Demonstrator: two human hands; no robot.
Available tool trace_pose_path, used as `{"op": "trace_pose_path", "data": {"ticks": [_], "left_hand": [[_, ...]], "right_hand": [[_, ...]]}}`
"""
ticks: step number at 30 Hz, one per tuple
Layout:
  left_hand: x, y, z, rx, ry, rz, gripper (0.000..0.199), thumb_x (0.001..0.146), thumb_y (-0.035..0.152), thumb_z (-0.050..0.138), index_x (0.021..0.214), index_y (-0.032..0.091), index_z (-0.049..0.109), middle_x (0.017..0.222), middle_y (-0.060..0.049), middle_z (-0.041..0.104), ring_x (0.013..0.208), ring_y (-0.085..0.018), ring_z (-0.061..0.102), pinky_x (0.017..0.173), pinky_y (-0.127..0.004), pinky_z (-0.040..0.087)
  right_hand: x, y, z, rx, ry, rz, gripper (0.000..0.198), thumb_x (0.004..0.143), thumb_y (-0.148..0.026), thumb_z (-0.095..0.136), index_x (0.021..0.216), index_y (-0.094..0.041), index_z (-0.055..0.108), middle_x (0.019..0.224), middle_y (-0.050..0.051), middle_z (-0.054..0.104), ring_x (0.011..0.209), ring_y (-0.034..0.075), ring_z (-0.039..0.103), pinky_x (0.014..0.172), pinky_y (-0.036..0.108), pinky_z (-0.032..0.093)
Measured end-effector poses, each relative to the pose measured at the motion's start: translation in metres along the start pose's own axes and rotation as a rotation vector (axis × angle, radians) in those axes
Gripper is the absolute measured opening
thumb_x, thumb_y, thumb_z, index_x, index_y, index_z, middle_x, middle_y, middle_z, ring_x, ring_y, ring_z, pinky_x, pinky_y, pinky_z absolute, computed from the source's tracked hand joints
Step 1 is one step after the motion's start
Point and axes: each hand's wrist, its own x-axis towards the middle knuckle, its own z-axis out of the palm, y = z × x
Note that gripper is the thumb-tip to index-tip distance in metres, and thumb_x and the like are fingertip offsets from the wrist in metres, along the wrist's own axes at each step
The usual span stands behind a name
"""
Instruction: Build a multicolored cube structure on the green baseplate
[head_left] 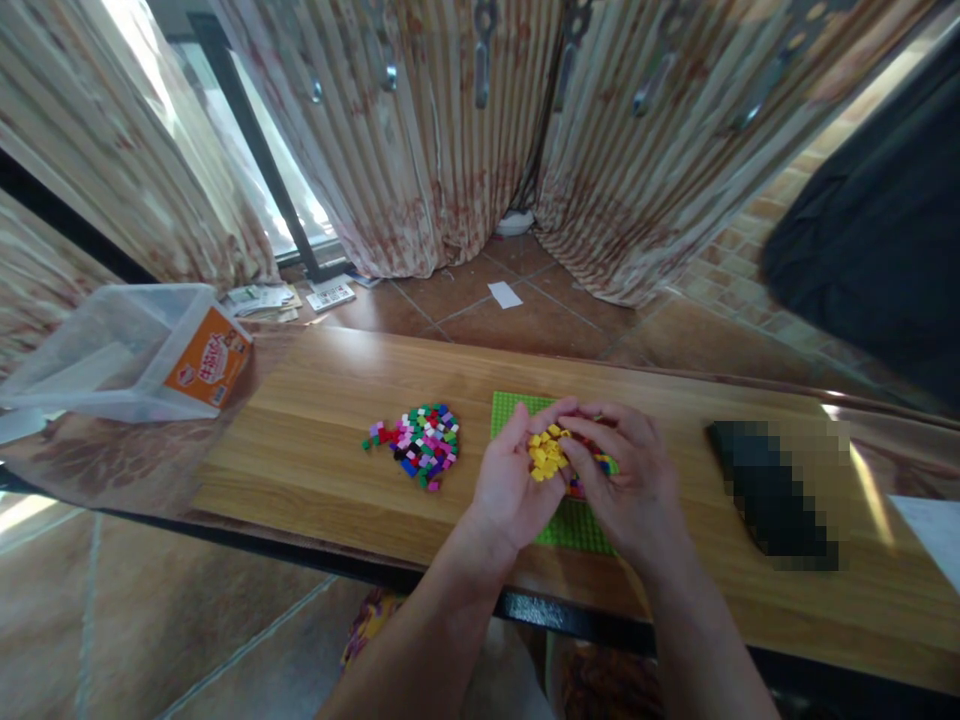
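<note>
A heap of small yellow building bricks (547, 453) lies in the cupped palm of my left hand (506, 490). My right hand (634, 480) curves over from the other side, its thumb and fingertips at the edge of the yellow bricks. Whether it pinches a single brick is hard to make out. Beneath both hands is a green studded baseplate (577, 530), partly hidden. Some coloured bricks on the baseplate show between and below my fingers. To the left, a loose pile of mixed-colour bricks (429, 445) rests on the wooden table.
A clear plastic bin (112, 390) with an orange label stands at the table's left end. A dark, pixelated object (776, 495) lies on the table (300, 420) to the right, near a white paper (930, 530). Curtains (420, 150) hang beyond the far edge.
</note>
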Motion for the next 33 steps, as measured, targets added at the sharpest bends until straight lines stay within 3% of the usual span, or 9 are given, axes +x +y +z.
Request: {"op": "trace_pose_path", "data": {"ticks": [7, 12, 16, 19, 25, 29, 33], "left_hand": [[0.001, -0.001, 0.000, -0.024, 0.010, 0.010, 0.047, 0.098, 0.038, 0.035, 0.093, 0.008, 0.070, 0.098, -0.015, 0.070, 0.088, -0.015, 0.067, 0.079, -0.022, 0.050], [0.002, 0.007, -0.002, -0.031, 0.048, 0.080, 0.042, 0.095, 0.037, 0.041, 0.091, 0.007, 0.070, 0.097, -0.015, 0.071, 0.093, -0.019, 0.067, 0.087, -0.029, 0.052], [0.002, 0.014, -0.005, -0.039, 0.111, 0.146, 0.037, 0.094, 0.033, 0.045, 0.084, 0.008, 0.070, 0.089, -0.013, 0.071, 0.086, -0.017, 0.067, 0.084, -0.029, 0.052], [0.003, 0.015, -0.007, -0.047, 0.131, 0.162, 0.035, 0.094, 0.031, 0.046, 0.082, 0.008, 0.070, 0.086, -0.012, 0.071, 0.082, -0.016, 0.067, 0.082, -0.028, 0.053], [0.005, 0.014, -0.008, -0.059, 0.126, 0.153, 0.035, 0.093, 0.031, 0.047, 0.081, 0.007, 0.070, 0.085, -0.012, 0.071, 0.081, -0.016, 0.067, 0.081, -0.028, 0.052], [0.005, 0.014, -0.008, -0.059, 0.132, 0.152, 0.035, 0.093, 0.030, 0.047, 0.081, 0.007, 0.070, 0.084, -0.012, 0.070, 0.080, -0.016, 0.067, 0.081, -0.028, 0.052], [0.005, 0.015, -0.008, -0.059, 0.136, 0.153, 0.035, 0.093, 0.030, 0.047, 0.080, 0.007, 0.070, 0.083, -0.012, 0.070, 0.079, -0.016, 0.067, 0.079, -0.028, 0.052]], "right_hand": [[-0.001, 0.004, 0.001, 0.106, 0.047, 0.103, 0.013, 0.087, -0.030, 0.060, 0.090, -0.025, 0.072, 0.103, 0.006, 0.068, 0.101, 0.022, 0.060, 0.089, 0.042, 0.050], [-0.001, 0.011, -0.006, 0.339, 0.286, 0.404, 0.015, 0.081, -0.032, 0.067, 0.089, -0.021, 0.073, 0.084, 0.003, 0.073, 0.077, 0.018, 0.067, 0.075, 0.036, 0.056], [-0.004, 0.025, -0.012, 0.445, 0.239, 0.596, 0.019, 0.068, -0.031, 0.077, 0.084, -0.021, 0.076, 0.079, 0.003, 0.074, 0.072, 0.017, 0.067, 0.071, 0.035, 0.056], [-0.009, 0.036, -0.015, 0.443, 0.147, 0.614, 0.018, 0.066, -0.032, 0.078, 0.080, -0.021, 0.076, 0.079, 0.003, 0.074, 0.073, 0.018, 0.067, 0.070, 0.035, 0.056], [-0.013, 0.041, -0.019, 0.335, -0.035, 0.507, 0.018, 0.076, -0.035, 0.069, 0.088, -0.023, 0.076, 0.093, 0.005, 0.074, 0.086, 0.020, 0.068, 0.079, 0.036, 0.055], [-0.012, 0.037, -0.019, 0.236, -0.061, 0.446, 0.019, 0.079, -0.034, 0.064, 0.090, -0.023, 0.076, 0.092, 0.005, 0.074, 0.084, 0.020, 0.067, 0.078, 0.035, 0.054], [-0.013, 0.034, -0.013, 0.138, -0.048, 0.496, 0.023, 0.078, -0.037, 0.064, 0.090, -0.020, 0.075, 0.085, 0.005, 0.074, 0.071, 0.019, 0.067, 0.067, 0.033, 0.053]]}}
